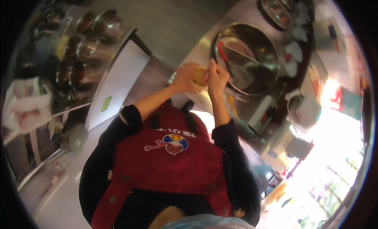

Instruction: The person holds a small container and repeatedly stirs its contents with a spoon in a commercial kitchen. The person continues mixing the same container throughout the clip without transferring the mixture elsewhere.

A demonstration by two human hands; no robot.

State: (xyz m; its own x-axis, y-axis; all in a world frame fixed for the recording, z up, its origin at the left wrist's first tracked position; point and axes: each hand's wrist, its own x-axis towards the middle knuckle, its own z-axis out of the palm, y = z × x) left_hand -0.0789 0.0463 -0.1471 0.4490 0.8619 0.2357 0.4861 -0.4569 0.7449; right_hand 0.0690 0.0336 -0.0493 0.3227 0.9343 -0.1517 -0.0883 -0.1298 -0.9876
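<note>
My left hand [183,78] is wrapped around a small, round, yellowish piece of food [198,77], possibly a bun or a piece of dough. Blur hides its exact kind. My right hand [218,79] is at its right side with curled fingers touching it; whether anything slim is inside that fist cannot be made out. Just beyond the right hand stands a large round metal pan [267,78] containing a mesh or perforated piece and a straight bar across it. A red-handled utensil [221,52] leans at its near-left rim.
A yellow utensil [232,107] lies below the pan on the steel counter [203,48]. Round metal dishes [274,13] stand farther up the counter. Several metal bowls [88,47] fill the left side, behind a white panel [118,84]. A white plastic bag [26,103] sits far left.
</note>
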